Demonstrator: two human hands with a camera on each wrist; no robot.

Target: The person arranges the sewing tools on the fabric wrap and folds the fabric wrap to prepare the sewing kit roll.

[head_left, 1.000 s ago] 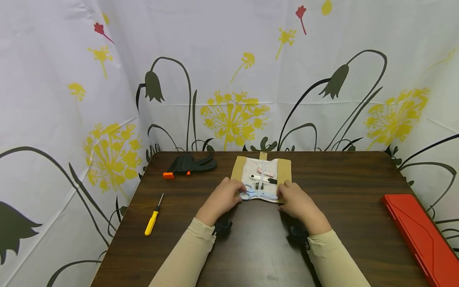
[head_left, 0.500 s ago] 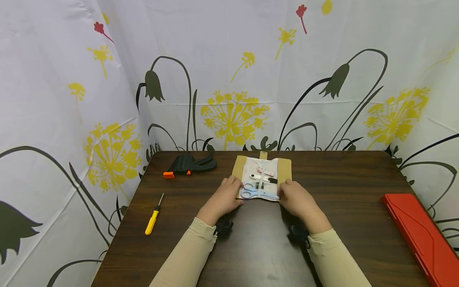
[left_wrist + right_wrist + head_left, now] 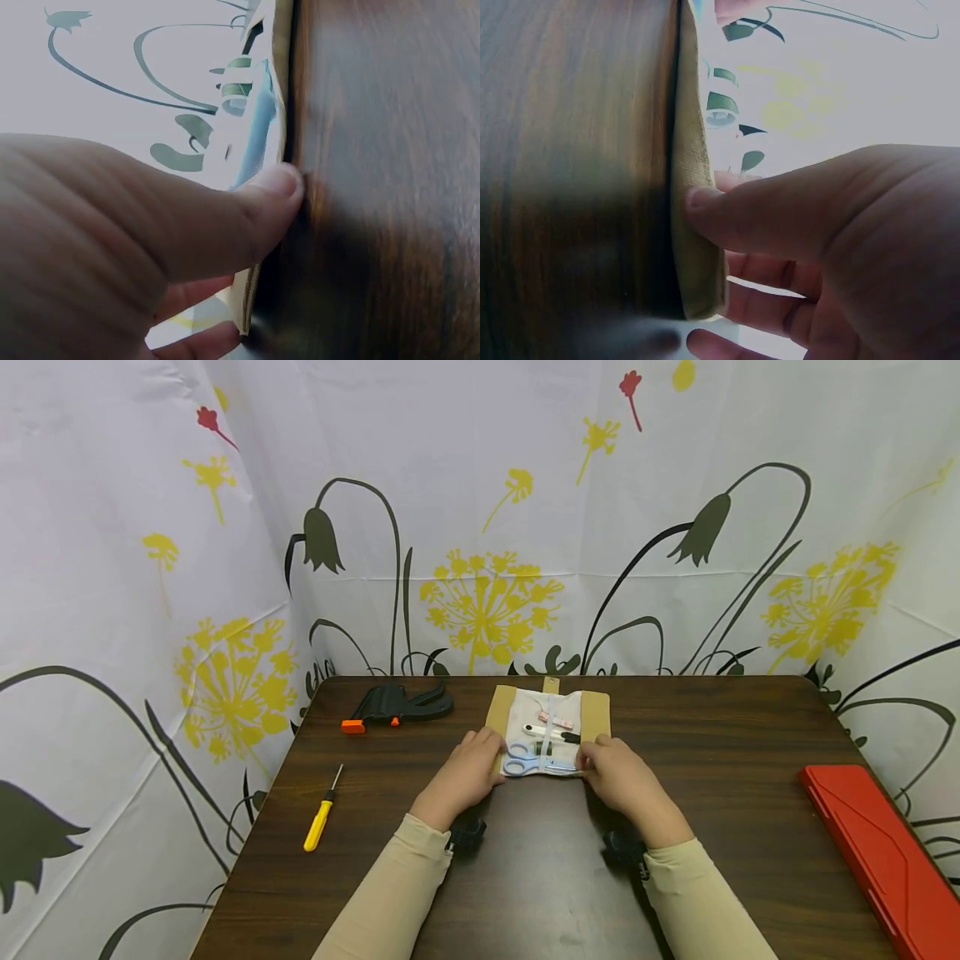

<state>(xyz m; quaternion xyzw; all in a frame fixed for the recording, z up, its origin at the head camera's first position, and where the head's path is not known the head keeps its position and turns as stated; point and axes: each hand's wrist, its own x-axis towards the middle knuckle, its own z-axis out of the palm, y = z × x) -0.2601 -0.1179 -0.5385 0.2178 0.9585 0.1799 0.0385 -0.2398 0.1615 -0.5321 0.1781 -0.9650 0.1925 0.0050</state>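
An unfolded beige fabric sewing kit [image 3: 595, 714] lies near the table's far edge, its white lining facing up. A pale elastic strap [image 3: 550, 718] crosses light blue scissors [image 3: 525, 762], a green thread spool [image 3: 543, 747], a white-and-black slim tool [image 3: 551, 734] and a small pink item [image 3: 557, 721]. My left hand [image 3: 467, 774] pinches the kit's near left corner, thumb along the front edge in the left wrist view. At the near right corner, my right hand [image 3: 624, 778] grips the fabric [image 3: 697, 255], with its thumb in front and fingers behind. Its fingertips hide the scissors' tips.
A black clamp with orange pads [image 3: 401, 703] lies at the back left of the dark wooden table [image 3: 720, 752]. Left of the arms is a yellow-handled screwdriver [image 3: 318, 822]. A long red case [image 3: 877, 852] sits along the right edge. A flower-print curtain [image 3: 480, 527] hangs behind.
My left fingers have drawn back from the scissors' handles to the kit's left corner. My right fingertips have shifted slightly inward over the scissors' tips. The kit stays almost in place.
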